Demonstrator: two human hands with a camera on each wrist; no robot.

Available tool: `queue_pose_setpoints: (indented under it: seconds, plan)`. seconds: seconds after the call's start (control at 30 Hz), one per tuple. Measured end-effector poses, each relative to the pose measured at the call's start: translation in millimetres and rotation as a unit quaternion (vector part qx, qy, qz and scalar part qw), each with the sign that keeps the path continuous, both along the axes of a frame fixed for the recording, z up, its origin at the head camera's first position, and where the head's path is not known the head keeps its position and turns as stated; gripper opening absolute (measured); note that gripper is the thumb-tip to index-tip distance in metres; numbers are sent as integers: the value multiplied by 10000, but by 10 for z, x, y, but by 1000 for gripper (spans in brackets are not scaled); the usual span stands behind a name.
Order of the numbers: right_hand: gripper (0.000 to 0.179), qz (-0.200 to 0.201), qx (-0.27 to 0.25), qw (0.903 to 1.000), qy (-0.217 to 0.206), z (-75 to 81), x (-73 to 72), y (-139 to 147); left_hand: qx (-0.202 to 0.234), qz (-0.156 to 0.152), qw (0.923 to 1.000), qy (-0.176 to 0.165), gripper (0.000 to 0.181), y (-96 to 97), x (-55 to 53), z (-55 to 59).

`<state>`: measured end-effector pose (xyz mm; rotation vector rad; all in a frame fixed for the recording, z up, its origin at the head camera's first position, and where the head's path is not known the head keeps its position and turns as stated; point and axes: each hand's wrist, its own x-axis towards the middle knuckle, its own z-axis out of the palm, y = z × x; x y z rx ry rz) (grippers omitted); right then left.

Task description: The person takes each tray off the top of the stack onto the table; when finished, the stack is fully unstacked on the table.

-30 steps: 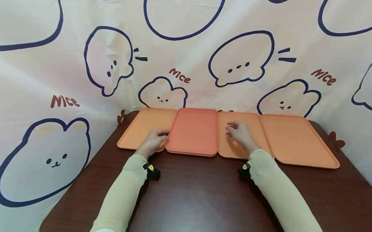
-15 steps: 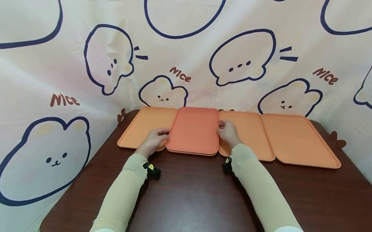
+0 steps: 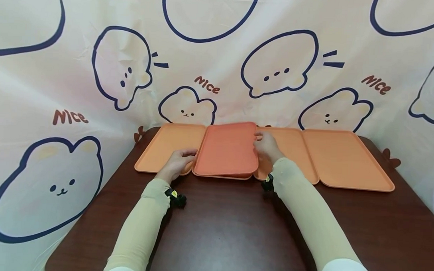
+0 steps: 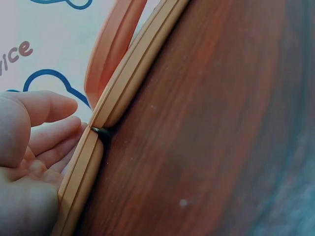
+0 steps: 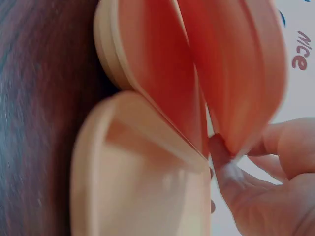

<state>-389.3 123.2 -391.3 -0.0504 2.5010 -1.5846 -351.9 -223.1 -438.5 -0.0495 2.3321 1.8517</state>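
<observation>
My right hand (image 3: pixel 268 147) pinches the right edge of a coral-pink tray (image 3: pixel 227 150), thumb on one face and fingers on the other in the right wrist view. That tray tilts, its right side raised off an orange tray (image 5: pixel 106 44) underneath, its left side still low. At the tray's left edge, my left hand (image 3: pixel 175 164) hovers over the front corner of the leftmost orange tray (image 3: pixel 166 145). Its fingers (image 4: pixel 54 137) are relaxed with nothing between them, right beside the seam of the two trays in the left wrist view.
Two more orange trays lie to the right: one beside the stack (image 3: pixel 292 142), partly under my right hand, and one at the far right (image 3: pixel 349 160). All stand in a row at the back of a dark brown table (image 3: pixel 221 227). A cartoon-printed cloth (image 3: pixel 239 104) hangs behind.
My right hand has moved left from over the neighbouring orange tray to the pink tray's right edge and raised that side. My left hand has stayed nearly in place.
</observation>
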Motion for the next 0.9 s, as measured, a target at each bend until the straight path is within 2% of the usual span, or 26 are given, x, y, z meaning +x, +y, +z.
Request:
queue_pose_setpoints:
  seconds: [0.13, 0.33, 0.43, 0.67, 0.9]
  plan:
    - [57, 105, 131, 9996, -232, 2, -10, 77, -27, 13, 10000, -12, 50, -16, -5, 4]
    - [57, -216, 103, 9995, -202, 14, 41, 174, -65, -22, 10000, -62, 49, 12, 10, 2]
    - [57, -300, 47, 9995, -132, 50, 56, 212, -93, 25, 9999, -37, 48, 16, 20, 2]
    - [55, -72, 263, 9986, 455, 78, 76, 351, -102, 37, 9999, 98, 48, 14, 18, -8]
    - [45, 162, 508, 9971, 544, 82, 122, 528, -103, 66, 9999, 89, 47, 13, 16, 1]
